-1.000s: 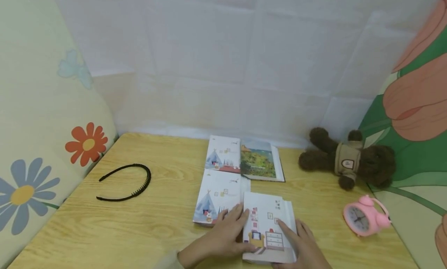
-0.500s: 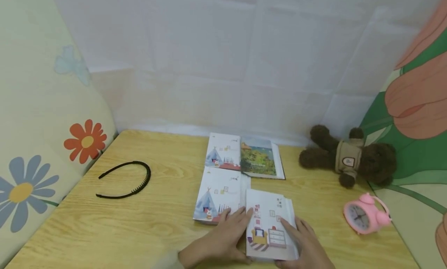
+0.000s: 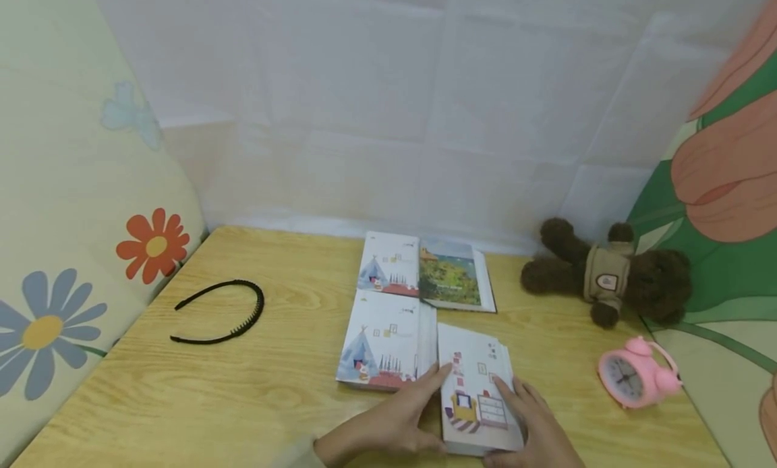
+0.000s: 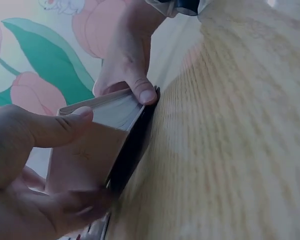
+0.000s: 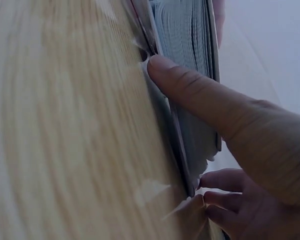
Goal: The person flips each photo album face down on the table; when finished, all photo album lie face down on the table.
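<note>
A white book point(image 3: 476, 387) with a sofa and drawers drawn on its cover lies near the table's front edge. My left hand point(image 3: 388, 424) holds its left side, thumb on the cover. My right hand point(image 3: 537, 424) grips its right side. In the left wrist view my left hand's thumb point(image 4: 60, 125) lies on the book point(image 4: 90, 150), and the right hand's thumb point(image 4: 140, 92) presses its near edge. The right wrist view shows the right hand's thumb point(image 5: 190, 90) across the page edges point(image 5: 185, 30), fingers curled beneath. A white book with a tent point(image 3: 382, 340) lies just left.
Two more books point(image 3: 388, 262) point(image 3: 452, 272) lie side by side at the back of the wooden table point(image 3: 273, 387). A black headband point(image 3: 224, 313) lies at left. A brown teddy bear point(image 3: 607, 272) and a pink alarm clock point(image 3: 634, 373) sit at right. Printed cloth rises on both sides.
Both hands have shifted the sofa-cover book to the right, off the edge of the tent book. Nothing else has moved.
</note>
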Tool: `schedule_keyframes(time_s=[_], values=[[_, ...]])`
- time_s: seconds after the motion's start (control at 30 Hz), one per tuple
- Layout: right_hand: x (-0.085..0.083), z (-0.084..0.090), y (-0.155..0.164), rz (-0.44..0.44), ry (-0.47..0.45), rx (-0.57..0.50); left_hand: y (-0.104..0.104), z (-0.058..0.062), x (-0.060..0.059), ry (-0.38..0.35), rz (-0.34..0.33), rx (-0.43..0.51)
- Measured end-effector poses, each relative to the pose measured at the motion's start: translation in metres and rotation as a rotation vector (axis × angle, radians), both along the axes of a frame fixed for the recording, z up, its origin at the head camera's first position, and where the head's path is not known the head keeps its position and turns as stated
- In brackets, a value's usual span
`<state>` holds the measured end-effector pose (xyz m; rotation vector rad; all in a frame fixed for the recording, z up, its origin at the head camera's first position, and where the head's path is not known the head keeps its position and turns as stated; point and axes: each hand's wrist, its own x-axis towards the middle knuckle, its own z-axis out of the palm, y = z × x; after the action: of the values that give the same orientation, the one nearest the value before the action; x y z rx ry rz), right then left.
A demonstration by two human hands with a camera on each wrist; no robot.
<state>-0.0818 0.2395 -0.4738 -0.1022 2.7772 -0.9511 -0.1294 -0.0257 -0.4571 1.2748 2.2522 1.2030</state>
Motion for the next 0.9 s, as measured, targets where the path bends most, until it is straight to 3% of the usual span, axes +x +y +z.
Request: schedule_keyframes(time_s=[0.27,0.4,0.5,0.7,0.8,0.9], values=[[0.000,0.004,0.001,-0.005,-0.015,-0.056,-0.001,0.002,0.000,-0.456,-0.089,0.341],[0.004,0.010,-0.001,-0.010,-0.038,-0.147,-0.004,0.004,-0.001,-0.613,-0.078,0.461],[0.006,0.012,-0.001,-0.037,-0.051,-0.206,-0.006,0.004,-0.002,-0.677,-0.049,0.504],[0.007,0.017,0.001,-0.057,-0.045,-0.171,-0.006,-0.002,-0.001,-0.643,-0.014,0.426],[0.008,0.021,0.002,-0.028,-0.038,-0.073,-0.003,-0.007,0.002,-0.545,-0.010,0.364],[0.009,0.026,0.002,0.006,-0.007,0.051,0.001,-0.010,0.004,-0.372,-0.004,0.292]])
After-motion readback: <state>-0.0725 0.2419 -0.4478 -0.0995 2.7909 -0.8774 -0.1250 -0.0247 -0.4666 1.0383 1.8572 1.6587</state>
